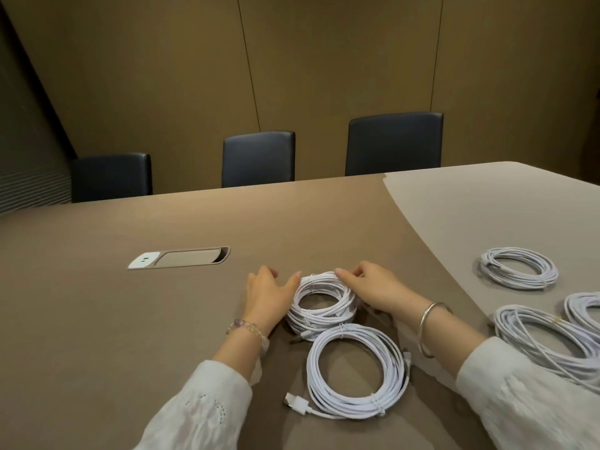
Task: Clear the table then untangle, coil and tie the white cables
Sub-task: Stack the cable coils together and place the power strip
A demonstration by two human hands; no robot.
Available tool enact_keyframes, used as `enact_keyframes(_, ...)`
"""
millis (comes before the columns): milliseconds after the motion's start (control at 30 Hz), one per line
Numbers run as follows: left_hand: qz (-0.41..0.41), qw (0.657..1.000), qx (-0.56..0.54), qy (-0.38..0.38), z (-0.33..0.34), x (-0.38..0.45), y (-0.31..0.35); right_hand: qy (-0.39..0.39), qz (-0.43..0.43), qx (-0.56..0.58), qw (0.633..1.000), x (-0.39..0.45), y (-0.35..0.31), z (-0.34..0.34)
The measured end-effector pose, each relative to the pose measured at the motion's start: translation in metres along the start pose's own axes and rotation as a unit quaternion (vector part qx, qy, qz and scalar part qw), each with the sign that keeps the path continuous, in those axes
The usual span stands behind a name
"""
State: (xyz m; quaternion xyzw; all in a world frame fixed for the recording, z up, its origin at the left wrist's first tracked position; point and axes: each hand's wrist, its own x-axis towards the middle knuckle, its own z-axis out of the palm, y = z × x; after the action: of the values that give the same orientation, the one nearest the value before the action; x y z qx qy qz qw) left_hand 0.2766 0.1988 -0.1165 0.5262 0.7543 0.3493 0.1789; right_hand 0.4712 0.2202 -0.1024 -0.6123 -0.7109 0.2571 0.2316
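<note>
A small stack of tied white cable coils [319, 303] lies on the brown table [130, 319] in front of me. My left hand [268, 295] rests against its left side, fingers relaxed and the thumb touching the coil. My right hand [373, 287] lies on the coil's right rim with its fingers curled over the top strands. A larger tied coil [357, 371] with a USB plug at its lower left lies just nearer me, touching the stack.
Three more white coils sit at the right: one far [519, 267], one near [545, 332], one cut by the frame edge [584, 306]. A socket panel [178, 257] is set into the table at left. Three dark chairs [258, 159] stand along the far edge.
</note>
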Motion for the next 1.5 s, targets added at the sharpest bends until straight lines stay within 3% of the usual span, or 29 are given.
enact_keyframes(100,0.039,0.997,0.046,0.043,-0.024,-0.022,0.004,0.018,-0.005,-0.032,0.999,-0.014,0.008,-0.014)
enact_keyframes(167,0.073,0.994,0.077,0.031,-0.038,-0.044,0.004,0.007,-0.003,-0.077,0.997,-0.026,0.012,-0.024)
enact_keyframes(333,0.073,0.984,0.137,-0.088,-0.054,-0.109,-0.001,-0.067,0.045,-0.156,0.984,-0.069,0.010,-0.040)
enact_keyframes(500,0.001,0.976,0.088,-0.198,-0.038,-0.145,-0.001,-0.090,0.044,-0.249,0.963,-0.103,0.007,-0.032)
enact_keyframes(767,0.009,0.988,0.081,-0.131,-0.014,-0.158,0.002,-0.069,0.017,-0.115,0.991,-0.133,0.010,-0.012)
enact_keyframes(933,0.029,0.996,-0.033,-0.082,-0.016,-0.164,-0.004,-0.009,-0.015,-0.066,0.998,-0.143,0.017,-0.013)
enact_keyframes(1167,0.065,0.975,-0.213,0.017,-0.038,-0.154,0.009,0.047,-0.058,0.138,0.988,-0.132,0.001,-0.025)
enact_keyframes(1367,0.101,0.959,-0.248,0.092,-0.051,-0.104,0.032,0.108,-0.085,0.165,0.977,-0.079,-0.027,-0.032)
enact_keyframes(1500,0.049,0.970,-0.230,0.066,-0.036,-0.068,0.034,0.096,-0.065,0.135,0.984,-0.044,-0.030,-0.023)
